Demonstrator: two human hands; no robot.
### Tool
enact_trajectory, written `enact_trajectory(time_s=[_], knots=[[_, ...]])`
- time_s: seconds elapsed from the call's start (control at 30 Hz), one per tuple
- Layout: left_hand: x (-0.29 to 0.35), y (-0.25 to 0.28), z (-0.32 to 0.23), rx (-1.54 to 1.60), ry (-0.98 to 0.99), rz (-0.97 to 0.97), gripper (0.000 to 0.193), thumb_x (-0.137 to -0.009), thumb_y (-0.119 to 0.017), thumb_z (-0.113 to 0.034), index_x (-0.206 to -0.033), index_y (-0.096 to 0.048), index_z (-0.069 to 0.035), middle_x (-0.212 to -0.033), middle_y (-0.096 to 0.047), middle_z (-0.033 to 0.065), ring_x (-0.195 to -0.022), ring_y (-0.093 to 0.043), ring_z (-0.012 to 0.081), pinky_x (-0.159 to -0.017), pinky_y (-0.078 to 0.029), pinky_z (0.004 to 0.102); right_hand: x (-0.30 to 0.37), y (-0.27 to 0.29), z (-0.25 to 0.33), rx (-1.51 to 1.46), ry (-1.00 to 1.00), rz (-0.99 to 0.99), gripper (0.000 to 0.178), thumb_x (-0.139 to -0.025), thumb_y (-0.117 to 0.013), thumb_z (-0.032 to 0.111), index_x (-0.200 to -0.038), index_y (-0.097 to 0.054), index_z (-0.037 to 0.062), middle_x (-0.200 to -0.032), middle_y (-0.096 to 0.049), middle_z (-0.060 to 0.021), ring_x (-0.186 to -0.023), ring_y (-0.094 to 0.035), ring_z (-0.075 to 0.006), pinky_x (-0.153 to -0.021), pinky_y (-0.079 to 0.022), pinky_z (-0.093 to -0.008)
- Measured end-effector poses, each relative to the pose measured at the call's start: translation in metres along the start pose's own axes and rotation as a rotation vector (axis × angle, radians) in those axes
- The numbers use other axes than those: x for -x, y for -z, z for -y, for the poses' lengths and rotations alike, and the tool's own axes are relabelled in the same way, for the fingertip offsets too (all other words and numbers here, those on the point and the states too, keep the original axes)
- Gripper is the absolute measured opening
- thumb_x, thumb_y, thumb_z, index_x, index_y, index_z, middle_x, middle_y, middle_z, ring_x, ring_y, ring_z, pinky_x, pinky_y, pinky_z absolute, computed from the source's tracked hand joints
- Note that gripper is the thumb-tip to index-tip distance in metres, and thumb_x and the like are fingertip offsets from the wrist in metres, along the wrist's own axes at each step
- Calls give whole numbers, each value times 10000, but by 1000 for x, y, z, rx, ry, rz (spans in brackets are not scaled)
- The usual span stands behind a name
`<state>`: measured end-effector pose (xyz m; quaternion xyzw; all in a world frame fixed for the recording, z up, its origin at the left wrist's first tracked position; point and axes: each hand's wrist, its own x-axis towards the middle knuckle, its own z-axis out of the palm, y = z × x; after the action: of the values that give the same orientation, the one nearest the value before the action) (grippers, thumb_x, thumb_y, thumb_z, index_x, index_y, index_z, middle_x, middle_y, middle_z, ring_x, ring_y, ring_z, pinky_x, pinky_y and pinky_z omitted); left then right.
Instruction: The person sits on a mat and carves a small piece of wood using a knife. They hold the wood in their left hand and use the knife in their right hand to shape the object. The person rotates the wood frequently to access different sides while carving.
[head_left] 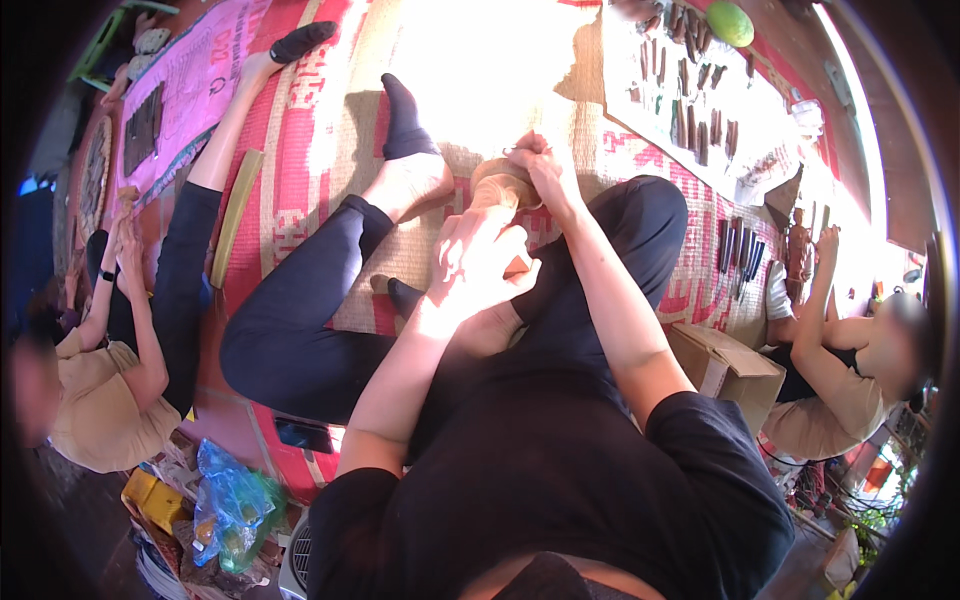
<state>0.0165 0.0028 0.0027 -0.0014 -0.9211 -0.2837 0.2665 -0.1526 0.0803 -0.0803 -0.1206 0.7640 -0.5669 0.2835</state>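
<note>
A pale, rounded piece of carved wood [507,183] sits just above my crossed legs, in bright sun. My left hand [478,258] is closed around its near side. My right hand [545,172] bends over its far right edge with fingers pinched together. Whatever those fingers hold, if anything, is too small and washed out by light to name. The underside of the wood is hidden by my hands and legs.
Many dark-handled carving tools [690,125] lie on a white sheet [625,90] at the far right, near a green fruit [730,22]. More tools [740,250] and a cardboard box [735,365] are right. People work on both sides. A blue plastic bag [225,490] lies near left.
</note>
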Motion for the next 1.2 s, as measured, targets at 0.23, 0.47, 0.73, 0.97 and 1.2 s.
enact_trajectory(time_s=[0.23,0.47,0.73,0.97,1.2], knots=[[-3,-2,0,9,-36,21,311,-607,-817,-272,-826,-648,-130,-1038,-609,62,-875,-612,250,-730,-498,414,-18,-13,-12,318,128,-102,175,-837,-689,167,-873,-636,3,-790,-626,-78,-771,-571,-183,-761,-469,-323],[-2,-2,0,-2,-43,-24,295,-609,-805,-275,-806,-636,-135,-1001,-600,66,-839,-608,253,-722,-499,410,-13,-8,-40,86,127,-28,206,-863,-686,210,-880,-627,13,-838,-633,-72,-808,-568,-192,-794,-467,-339],[-9,-1,-5,-16,-81,56,287,-613,-799,-263,-802,-631,-128,-957,-588,59,-827,-606,252,-724,-501,412,-34,-8,-32,328,149,-141,152,-820,-669,136,-880,-619,6,-825,-649,-133,-802,-583,-227,-790,-468,-347],[0,-2,2,21,-10,-28,306,-594,-810,-251,-820,-644,-129,-1006,-604,62,-874,-620,243,-722,-500,413,8,-13,-8,19,95,-7,140,-842,-697,125,-871,-629,6,-830,-641,-53,-822,-579,-145,-794,-472,-300],[-5,1,1,24,-27,-3,307,-595,-826,-261,-806,-642,-134,-987,-608,46,-864,-618,235,-710,-492,406,-22,-7,-9,294,112,-139,150,-817,-711,128,-852,-654,-6,-772,-657,-80,-747,-591,-170,-738,-486,-310]])
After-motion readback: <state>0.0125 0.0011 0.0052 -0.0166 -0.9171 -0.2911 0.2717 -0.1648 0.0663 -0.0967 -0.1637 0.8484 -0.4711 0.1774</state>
